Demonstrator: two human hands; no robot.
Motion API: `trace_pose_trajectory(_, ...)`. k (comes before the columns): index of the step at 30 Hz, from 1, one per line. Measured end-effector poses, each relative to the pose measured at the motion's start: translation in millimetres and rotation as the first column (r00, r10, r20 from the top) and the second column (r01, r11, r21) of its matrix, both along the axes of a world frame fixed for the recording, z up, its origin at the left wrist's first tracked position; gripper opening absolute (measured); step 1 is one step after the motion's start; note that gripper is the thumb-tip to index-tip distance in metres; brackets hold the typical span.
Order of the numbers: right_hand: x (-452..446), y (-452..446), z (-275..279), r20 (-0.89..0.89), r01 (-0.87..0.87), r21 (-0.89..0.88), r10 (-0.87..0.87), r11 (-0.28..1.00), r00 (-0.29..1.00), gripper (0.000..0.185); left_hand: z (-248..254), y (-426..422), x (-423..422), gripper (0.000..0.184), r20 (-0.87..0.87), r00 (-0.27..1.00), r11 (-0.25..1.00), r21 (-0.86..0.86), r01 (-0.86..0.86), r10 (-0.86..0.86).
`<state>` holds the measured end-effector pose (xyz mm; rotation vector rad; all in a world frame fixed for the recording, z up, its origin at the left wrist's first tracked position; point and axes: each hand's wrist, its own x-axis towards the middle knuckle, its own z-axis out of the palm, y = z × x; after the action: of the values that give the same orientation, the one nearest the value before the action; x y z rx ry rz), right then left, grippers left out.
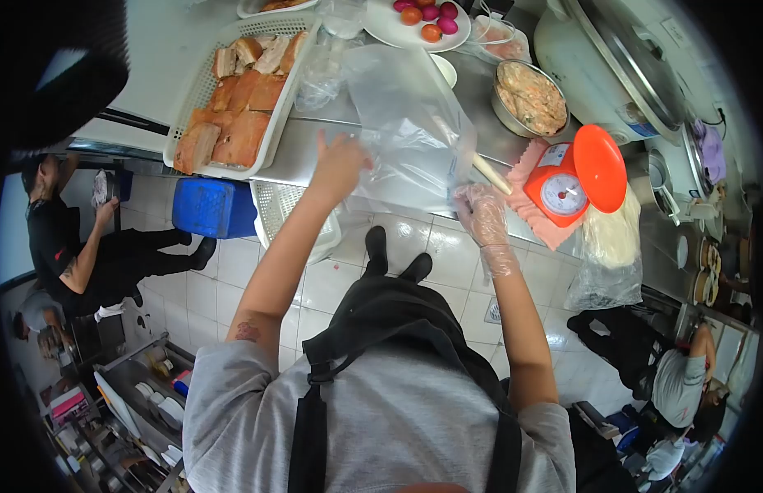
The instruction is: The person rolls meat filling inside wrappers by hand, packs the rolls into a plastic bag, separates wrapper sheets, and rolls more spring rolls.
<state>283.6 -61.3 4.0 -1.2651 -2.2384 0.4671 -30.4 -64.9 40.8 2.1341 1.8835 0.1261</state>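
A large clear plastic bag (pixel 406 123) spreads over the near edge of the steel counter. My left hand (pixel 340 167) is bare and a little blurred, its fingers apart beside the bag's left edge. On my right hand (pixel 484 216) is a clear disposable glove; its fingers are closed at the bag's lower right corner. A pale wooden stick (pixel 491 173), like a rolling pin, lies partly beneath the bag, its end near my right hand. Left of my left hand, a white perforated basket (pixel 271 156) holds slabs of browned pork belly (pixel 242 135).
An orange kitchen scale (pixel 562 197) stands on a pink cloth (pixel 523 177). Behind are a metal bowl of mixed filling (pixel 531 97) and a plate (pixel 381 26) with red and purple eggs. Bagged dough (pixel 611 238) sits right. A blue crate (pixel 213 208) stands left; people work on both sides.
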Motion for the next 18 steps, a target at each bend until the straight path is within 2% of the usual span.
trace_pose_trajectory(1, 1, 1, 1, 0.01, -0.041, -0.033, 0.042, 0.999, 0.999, 0.009, 8, 1, 12, 0.018, 0.002, 0.999, 0.999, -0.011, -0.039, 0.039)
trace_pose_trajectory(3, 4, 3, 5, 0.025, -0.122, -0.101, 0.126, 0.987, 0.992, 0.017, -3, 0, 46, 0.031, 0.369, 0.928, 0.995, 0.064, -0.083, 0.054)
trace_pose_trajectory(4, 5, 3, 18, -0.018, -0.151, -0.215, 0.151, 0.965, 0.988, 0.022, -12, -2, 58, 0.041, 0.537, 0.842, 0.989, 0.096, -0.116, 0.047)
trace_pose_trajectory(6, 7, 7, 54, -0.104, -0.209, -0.425, 0.182, 0.88, 0.978, 0.034, -35, -11, 71, 0.058, 0.323, 0.946, 0.958, 0.267, -0.099, 0.008)
trace_pose_trajectory(7, 12, 15, 56, -0.138, -0.143, -0.471, 0.088, 0.871, 0.987, 0.038, -50, -16, 76, 0.067, 0.211, 0.978, 0.935, 0.348, -0.076, 0.001)
trace_pose_trajectory(8, 18, 28, 57, -0.166, -0.08, -0.517, -0.008, 0.852, 0.986, 0.041, -72, -24, 71, 0.078, 0.158, 0.985, 0.946, 0.303, -0.115, 0.069)
trace_pose_trajectory(9, 21, 40, 58, -0.189, -0.021, -0.566, -0.105, 0.824, 0.976, 0.045, -72, -33, 64, 0.078, 0.139, 0.988, 0.949, 0.295, -0.113, 0.075)
trace_pose_trajectory(10, 19, 53, 62, -0.158, 0.083, -0.546, -0.2, 0.834, 0.967, 0.046, -70, -43, 57, 0.079, 0.118, 0.99, 0.952, 0.287, -0.11, 0.079)
trace_pose_trajectory(13, 2, 97, 55, -0.193, 0.2, -0.434, -0.307, 0.878, 0.932, 0.06, -64, -60, 36, 0.079, 0.113, 0.993, 0.963, 0.258, -0.071, 0.043)
trace_pose_trajectory(15, -24, 122, 51, -0.125, 0.173, -0.303, -0.219, 0.937, 0.968, 0.071, -54, -61, 26, 0.076, 0.099, 0.995, 0.975, 0.217, -0.043, 0.022)
trace_pose_trajectory(18, -68, 165, 36, 0.055, 0.107, -0.053, -0.104, 0.993, 0.993, 0.09, -34, -56, 30, 0.073, 0.128, 0.987, 0.988, 0.105, -0.115, 0.101)
